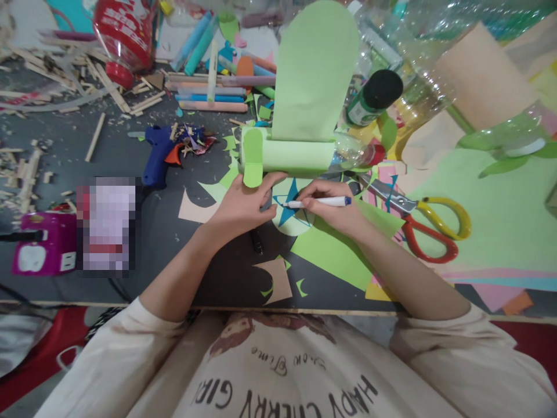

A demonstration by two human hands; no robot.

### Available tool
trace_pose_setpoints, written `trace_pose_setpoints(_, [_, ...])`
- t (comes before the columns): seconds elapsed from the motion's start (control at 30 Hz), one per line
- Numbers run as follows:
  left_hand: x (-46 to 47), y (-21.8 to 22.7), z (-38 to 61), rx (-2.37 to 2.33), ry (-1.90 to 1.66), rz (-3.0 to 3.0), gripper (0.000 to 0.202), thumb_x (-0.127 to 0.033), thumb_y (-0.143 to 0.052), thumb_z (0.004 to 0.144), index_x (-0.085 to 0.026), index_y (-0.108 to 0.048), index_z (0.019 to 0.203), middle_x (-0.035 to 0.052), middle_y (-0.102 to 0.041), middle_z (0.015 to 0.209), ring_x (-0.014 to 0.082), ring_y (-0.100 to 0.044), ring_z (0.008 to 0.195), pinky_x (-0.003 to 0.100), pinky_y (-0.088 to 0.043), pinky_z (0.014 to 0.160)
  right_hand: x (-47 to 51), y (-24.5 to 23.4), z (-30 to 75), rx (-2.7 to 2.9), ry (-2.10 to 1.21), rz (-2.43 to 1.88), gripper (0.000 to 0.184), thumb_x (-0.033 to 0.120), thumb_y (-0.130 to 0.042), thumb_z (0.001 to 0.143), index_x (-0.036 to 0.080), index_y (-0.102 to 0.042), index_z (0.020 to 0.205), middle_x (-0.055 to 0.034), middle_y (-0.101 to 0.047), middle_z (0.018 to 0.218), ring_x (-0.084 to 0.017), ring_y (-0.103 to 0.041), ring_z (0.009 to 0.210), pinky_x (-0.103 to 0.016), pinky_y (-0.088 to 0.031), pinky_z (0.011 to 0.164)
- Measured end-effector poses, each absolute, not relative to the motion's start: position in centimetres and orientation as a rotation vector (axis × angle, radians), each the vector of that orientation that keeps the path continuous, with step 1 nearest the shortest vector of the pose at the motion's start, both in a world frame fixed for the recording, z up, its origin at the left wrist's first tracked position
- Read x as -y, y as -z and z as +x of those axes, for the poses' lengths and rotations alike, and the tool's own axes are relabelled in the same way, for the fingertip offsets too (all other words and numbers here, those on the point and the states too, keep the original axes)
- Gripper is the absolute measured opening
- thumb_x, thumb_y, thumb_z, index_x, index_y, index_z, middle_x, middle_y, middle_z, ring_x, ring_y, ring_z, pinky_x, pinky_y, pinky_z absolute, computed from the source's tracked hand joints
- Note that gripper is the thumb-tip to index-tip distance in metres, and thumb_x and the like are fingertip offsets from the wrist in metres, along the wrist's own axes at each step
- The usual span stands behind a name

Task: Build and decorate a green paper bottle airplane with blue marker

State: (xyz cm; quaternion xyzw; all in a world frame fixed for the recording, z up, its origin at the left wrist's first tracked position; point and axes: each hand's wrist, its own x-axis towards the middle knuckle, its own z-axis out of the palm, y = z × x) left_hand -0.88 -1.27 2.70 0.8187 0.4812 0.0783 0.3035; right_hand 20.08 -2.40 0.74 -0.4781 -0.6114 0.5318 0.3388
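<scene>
My right hand (333,210) is closed around a white marker with a blue end (319,202), its tip resting on a pale green paper disc (295,223) that carries a blue star shape (288,207). My left hand (243,204) lies on the left edge of that disc, fingers curled and pressing it down on the dark table (143,255). Just beyond both hands lies a plastic bottle wrapped in light green paper (292,155), with a tall rounded green paper fin (313,69) standing up from it.
Red and yellow scissors (429,223) lie to the right on green paper sheets (491,215). A blue glue gun (157,155) and paper scraps sit left of centre. Wooden sticks (108,87), coloured chalk-like sticks (213,96), a red-labelled bottle (124,35) and clear bottles (413,52) crowd the far side.
</scene>
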Motion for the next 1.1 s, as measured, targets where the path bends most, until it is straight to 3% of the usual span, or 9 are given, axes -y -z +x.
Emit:
trace_pose_setpoints(0.3, [1.3,-2.74,-0.94,-1.28,-0.199,2.174,0.053,-0.022,-0.048,0.081,-0.022,-0.051,0.134,-0.0037,-0.05,0.068,0.0151,-0.052,0.064,0.025,-0.043,0.073,2.51,-0.78,19.99,1.617,-1.333,-1.229,0.019,0.039,-0.069,0.082,0.02,-0.069,0.08,-0.0035,-0.071,0.076,-0.015,-0.06,0.065,-0.028,-0.045,0.058])
trace_pose_setpoints(0.77, [1.23,-2.69,-0.92,-1.281,-0.198,2.185,0.054,-0.021,-0.049,0.081,-0.021,-0.051,0.135,-0.0029,-0.051,0.069,0.016,-0.052,0.065,0.025,-0.043,0.072,2.39,-0.98,20.18,1.598,-1.402,-1.259,0.021,0.039,-0.07,0.078,0.019,-0.067,0.071,-0.0009,-0.064,0.064,-0.013,-0.052,0.058,-0.027,-0.039,0.054])
trace_pose_setpoints(1.1, [1.27,-2.73,-0.9,-1.287,-0.189,2.186,0.054,-0.022,-0.048,0.081,-0.022,-0.051,0.134,-0.0034,-0.051,0.069,0.0156,-0.052,0.065,0.025,-0.044,0.074,2.53,-1.01,20.01,1.619,-1.38,-1.224,0.023,0.042,-0.07,0.081,0.019,-0.069,0.076,-0.0027,-0.068,0.07,-0.014,-0.056,0.061,-0.027,-0.042,0.056])
